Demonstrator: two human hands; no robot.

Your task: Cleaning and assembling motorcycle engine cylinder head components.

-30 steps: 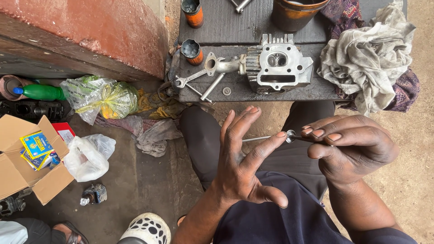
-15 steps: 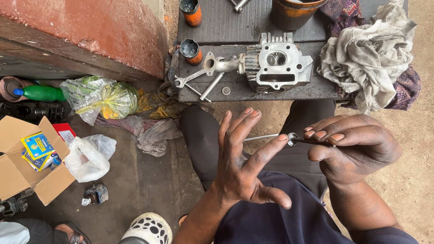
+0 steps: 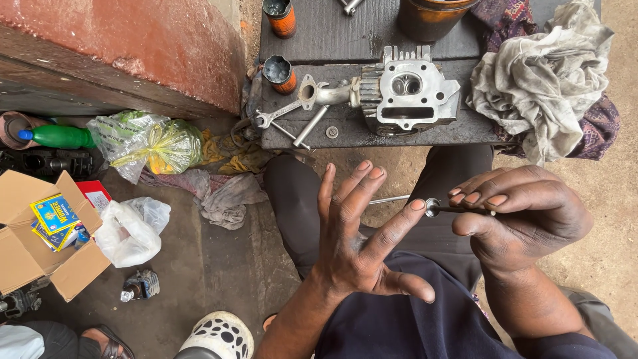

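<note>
Head view, left to right. At far left an open cardboard box sits on the floor, with a white plastic bag beside it and a green bottle above. At centre the left hand is held open, fingers spread and holding nothing; its index fingertip touches the round head of an engine valve. The valve's stem runs into the right hand, whose grip is closed around it, fingers curled over the stem; a thin pale rod showing left of the head may be a second part, though the view is unclear. Above, on the dark tabletop, rest a spanner, a cylinder head, and, at right, a crumpled grey rag.
</note>
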